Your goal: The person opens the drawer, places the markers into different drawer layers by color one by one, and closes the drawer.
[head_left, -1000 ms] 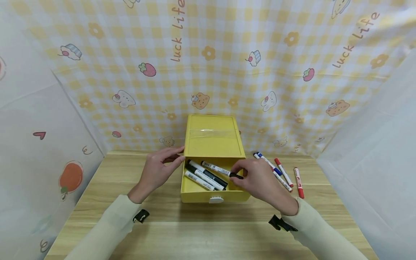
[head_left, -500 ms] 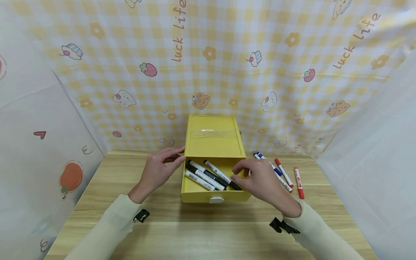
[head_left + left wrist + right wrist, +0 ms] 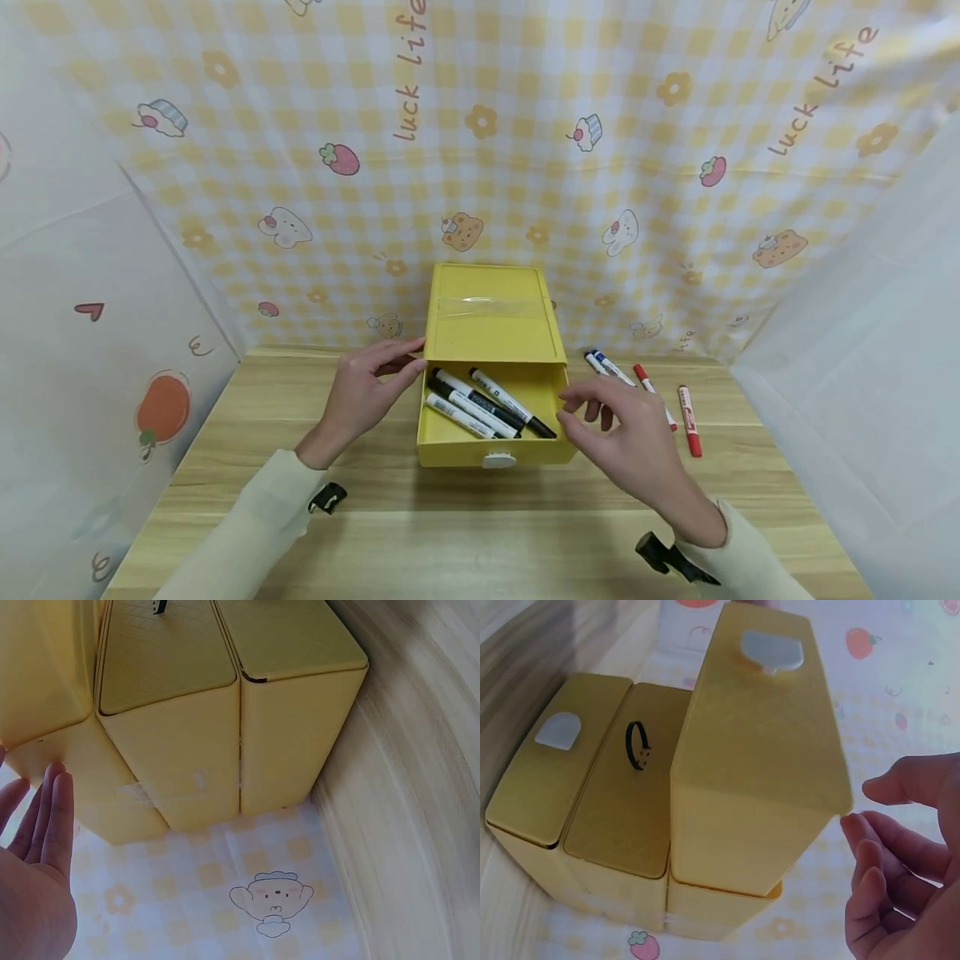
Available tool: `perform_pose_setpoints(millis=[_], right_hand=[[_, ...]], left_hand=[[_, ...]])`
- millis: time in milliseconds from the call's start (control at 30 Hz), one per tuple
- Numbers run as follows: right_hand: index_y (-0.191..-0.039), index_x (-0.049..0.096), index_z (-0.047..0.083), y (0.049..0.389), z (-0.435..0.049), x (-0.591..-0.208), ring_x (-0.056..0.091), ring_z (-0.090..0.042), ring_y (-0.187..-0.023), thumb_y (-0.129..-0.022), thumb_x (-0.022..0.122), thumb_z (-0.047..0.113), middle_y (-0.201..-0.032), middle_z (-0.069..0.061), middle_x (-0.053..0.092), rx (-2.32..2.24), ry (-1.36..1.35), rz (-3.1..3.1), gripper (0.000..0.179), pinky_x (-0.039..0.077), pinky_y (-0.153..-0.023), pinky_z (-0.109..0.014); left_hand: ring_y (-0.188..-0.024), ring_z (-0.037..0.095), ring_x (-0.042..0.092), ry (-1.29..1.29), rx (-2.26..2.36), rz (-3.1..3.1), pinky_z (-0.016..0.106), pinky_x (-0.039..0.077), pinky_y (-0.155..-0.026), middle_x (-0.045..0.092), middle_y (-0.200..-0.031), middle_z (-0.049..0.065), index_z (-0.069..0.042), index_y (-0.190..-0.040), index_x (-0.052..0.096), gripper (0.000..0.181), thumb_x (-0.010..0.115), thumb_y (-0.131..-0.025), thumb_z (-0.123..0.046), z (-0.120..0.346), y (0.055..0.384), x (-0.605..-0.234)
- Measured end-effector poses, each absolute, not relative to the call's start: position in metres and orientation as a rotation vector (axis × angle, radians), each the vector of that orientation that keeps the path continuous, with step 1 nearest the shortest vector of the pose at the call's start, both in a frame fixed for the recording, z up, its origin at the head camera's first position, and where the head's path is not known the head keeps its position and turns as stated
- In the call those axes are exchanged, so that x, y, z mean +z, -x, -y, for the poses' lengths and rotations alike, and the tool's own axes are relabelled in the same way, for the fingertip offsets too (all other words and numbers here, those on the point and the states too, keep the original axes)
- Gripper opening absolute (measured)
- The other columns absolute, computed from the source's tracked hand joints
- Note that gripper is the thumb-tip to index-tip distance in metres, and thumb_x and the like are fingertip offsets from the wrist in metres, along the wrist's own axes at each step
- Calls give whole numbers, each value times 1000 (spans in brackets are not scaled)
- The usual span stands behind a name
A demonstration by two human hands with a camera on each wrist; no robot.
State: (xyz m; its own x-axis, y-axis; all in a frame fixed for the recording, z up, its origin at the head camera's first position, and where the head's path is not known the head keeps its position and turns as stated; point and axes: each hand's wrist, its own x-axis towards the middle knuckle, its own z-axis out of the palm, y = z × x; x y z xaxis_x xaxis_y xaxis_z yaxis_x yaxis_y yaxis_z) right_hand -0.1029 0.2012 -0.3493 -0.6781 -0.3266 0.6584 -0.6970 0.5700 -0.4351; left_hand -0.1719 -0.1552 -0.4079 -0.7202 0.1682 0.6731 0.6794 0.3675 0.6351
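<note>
A yellow cabinet of three stacked drawers [image 3: 495,329] has its top drawer [image 3: 450,455] pulled out, with a white knob [image 3: 499,460] on the front. Several black-capped white markers lie inside; the rightmost marker [image 3: 504,395] slants toward the front right corner. My left hand [image 3: 363,398] rests its extended fingertips at the cabinet's left side, near the drawer opening. My right hand [image 3: 637,437] holds nothing; its fingers are loosely bent beside the drawer's right edge. In the right wrist view, thumb and forefinger are apart just off the drawer's corner.
Right of the cabinet lie a red marker [image 3: 690,421], another red-capped marker [image 3: 642,377] and a blue-capped marker [image 3: 611,365], some partly behind my right hand. The middle drawer has a black loop pull [image 3: 637,745]. A checked cloth [image 3: 337,250] hangs behind the wooden table [image 3: 480,542].
My right hand let go of a black-capped marker, which dropped against the drawer's front right, then moved right to the drawer's edge. My left hand stayed at the cabinet's side.
</note>
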Motion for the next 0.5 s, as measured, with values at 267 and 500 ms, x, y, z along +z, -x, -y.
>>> perform_pose_setpoints(millis=[267, 500], right_hand=[[-103, 81, 12, 79, -191, -359, 59, -9, -67, -80, 85, -2, -85, 6, 75, 960, -932, 2124, 28, 47, -53, -15], [-105, 81, 10, 60, -178, -380, 63, -2, -62, -103, 76, 18, -85, 5, 77, 968, -1001, 2150, 10, 48, -52, -9]], left_hand=[[-93, 25, 80, 706, -1353, 2116, 21, 64, -83, 81, -116, 12, 1, -128, 80, 32, 84, -96, 2, 154, 171, -409], [-93, 25, 80, 697, -1344, 2115, 21, 64, -83, 81, -116, 12, 1, -128, 80, 32, 84, -96, 2, 153, 170, -409]])
